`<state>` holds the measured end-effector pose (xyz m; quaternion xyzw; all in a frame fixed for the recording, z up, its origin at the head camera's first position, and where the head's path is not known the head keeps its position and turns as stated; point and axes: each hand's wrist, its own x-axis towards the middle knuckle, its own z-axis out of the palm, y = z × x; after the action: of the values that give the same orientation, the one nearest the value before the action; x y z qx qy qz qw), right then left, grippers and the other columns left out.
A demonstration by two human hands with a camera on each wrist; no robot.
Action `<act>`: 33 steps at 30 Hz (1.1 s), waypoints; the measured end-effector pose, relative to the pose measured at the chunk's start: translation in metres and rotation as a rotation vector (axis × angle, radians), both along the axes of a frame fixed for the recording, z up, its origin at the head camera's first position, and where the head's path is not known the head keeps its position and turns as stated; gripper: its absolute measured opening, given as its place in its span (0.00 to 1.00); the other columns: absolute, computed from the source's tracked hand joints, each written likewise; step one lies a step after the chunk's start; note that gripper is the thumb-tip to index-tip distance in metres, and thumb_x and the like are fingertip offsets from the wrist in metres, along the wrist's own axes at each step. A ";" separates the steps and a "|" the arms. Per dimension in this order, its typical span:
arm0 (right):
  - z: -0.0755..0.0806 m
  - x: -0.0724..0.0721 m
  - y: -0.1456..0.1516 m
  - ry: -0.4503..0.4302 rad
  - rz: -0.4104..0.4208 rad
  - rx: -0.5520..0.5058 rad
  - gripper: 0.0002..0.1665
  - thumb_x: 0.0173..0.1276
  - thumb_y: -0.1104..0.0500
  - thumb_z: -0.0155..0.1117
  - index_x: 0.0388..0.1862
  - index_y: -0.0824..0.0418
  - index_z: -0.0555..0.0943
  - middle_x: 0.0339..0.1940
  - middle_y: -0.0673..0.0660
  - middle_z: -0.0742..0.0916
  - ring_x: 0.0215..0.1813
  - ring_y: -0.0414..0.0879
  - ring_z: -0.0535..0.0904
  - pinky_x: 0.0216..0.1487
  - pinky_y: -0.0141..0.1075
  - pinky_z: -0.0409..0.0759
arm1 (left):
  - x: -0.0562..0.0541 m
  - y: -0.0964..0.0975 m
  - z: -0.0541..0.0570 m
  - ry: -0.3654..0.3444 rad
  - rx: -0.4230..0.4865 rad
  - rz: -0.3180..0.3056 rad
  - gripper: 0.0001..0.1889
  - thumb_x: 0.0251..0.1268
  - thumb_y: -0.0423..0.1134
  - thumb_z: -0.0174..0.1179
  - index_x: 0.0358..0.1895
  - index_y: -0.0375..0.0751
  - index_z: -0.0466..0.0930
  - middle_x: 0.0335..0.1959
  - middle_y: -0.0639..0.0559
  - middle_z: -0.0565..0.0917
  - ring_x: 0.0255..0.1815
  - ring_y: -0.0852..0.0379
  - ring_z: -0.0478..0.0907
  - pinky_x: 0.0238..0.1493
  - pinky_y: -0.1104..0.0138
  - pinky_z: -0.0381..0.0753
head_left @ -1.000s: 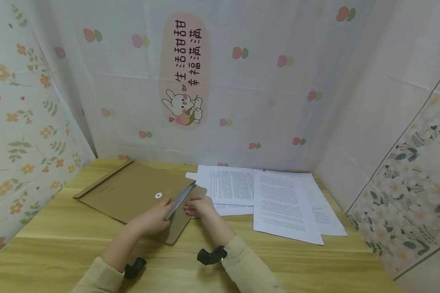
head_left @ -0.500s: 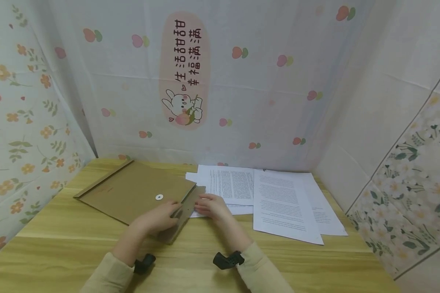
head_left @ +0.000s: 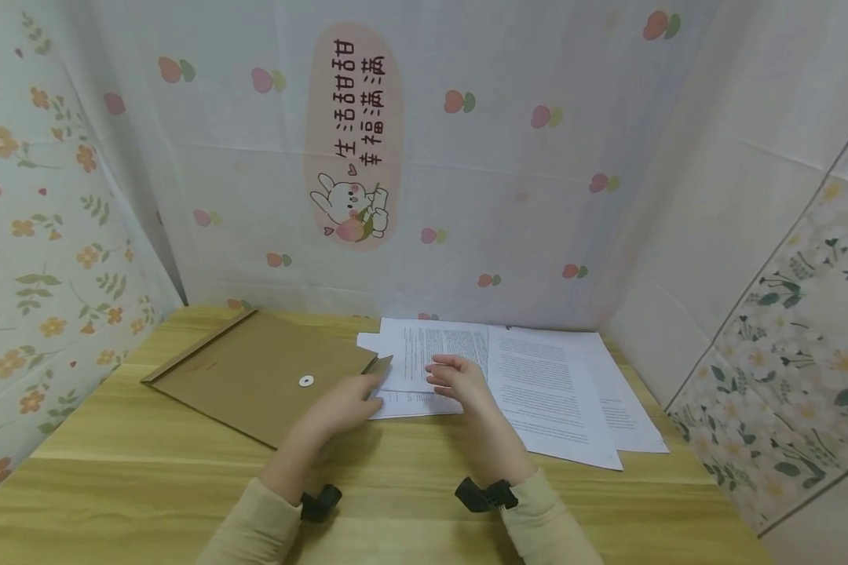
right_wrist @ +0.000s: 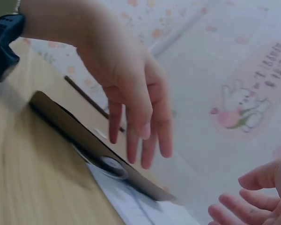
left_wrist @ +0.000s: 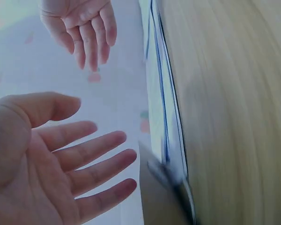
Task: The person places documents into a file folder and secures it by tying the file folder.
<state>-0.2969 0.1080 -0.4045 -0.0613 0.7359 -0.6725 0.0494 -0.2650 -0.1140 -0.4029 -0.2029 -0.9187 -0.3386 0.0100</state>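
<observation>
A brown kraft document envelope [head_left: 247, 373] with a white round button [head_left: 306, 381] lies at the left of the table. Its flap [head_left: 381, 364] sticks out at the right end, partly behind my left hand [head_left: 342, 402]. That hand is above the flap end, its fingers spread and holding nothing in the left wrist view. My right hand [head_left: 462, 383] hovers over the printed sheets [head_left: 424, 404], fingers loosely extended with nothing in them. The right wrist view shows the flap standing tilted below the left hand [right_wrist: 126, 79].
More printed sheets [head_left: 558, 392] overlap at the back right, against the patterned cloth wall [head_left: 502, 157]. Side cloths close in the table [head_left: 396, 502] left and right. A black wrist strap device [head_left: 321, 503] sits on each forearm.
Both hands have moved right, the right one off the flap and over the sheets. The silvery-looking inside edge at the envelope mouth no longer shows. The envelope body has stayed in place.
</observation>
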 end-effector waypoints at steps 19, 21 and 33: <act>0.024 -0.004 0.098 0.008 -0.228 0.267 0.25 0.74 0.56 0.52 0.65 0.68 0.69 0.63 0.68 0.75 0.61 0.61 0.72 0.61 0.52 0.69 | -0.005 0.078 -0.007 -0.147 0.384 0.084 0.26 0.63 0.35 0.53 0.63 0.25 0.68 0.45 0.36 0.81 0.45 0.40 0.79 0.39 0.59 0.80; 0.025 -0.005 0.110 -0.002 -0.244 0.297 0.26 0.74 0.55 0.51 0.66 0.67 0.68 0.64 0.68 0.74 0.63 0.61 0.70 0.62 0.52 0.68 | -0.005 0.085 -0.008 -0.178 0.428 0.081 0.26 0.62 0.35 0.53 0.63 0.24 0.67 0.45 0.36 0.81 0.45 0.40 0.79 0.38 0.59 0.80; 0.028 -0.006 0.172 -0.067 -0.297 0.438 0.32 0.77 0.51 0.43 0.71 0.70 0.60 0.71 0.71 0.63 0.71 0.66 0.54 0.68 0.60 0.53 | -0.010 0.121 -0.017 -0.281 0.515 0.075 0.27 0.64 0.37 0.55 0.63 0.23 0.66 0.47 0.35 0.81 0.43 0.43 0.81 0.43 0.56 0.80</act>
<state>-0.3027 0.2804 -0.3768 0.0818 0.8628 -0.4988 -0.0137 -0.2747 0.0067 -0.4198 -0.1105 -0.8018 -0.5849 -0.0536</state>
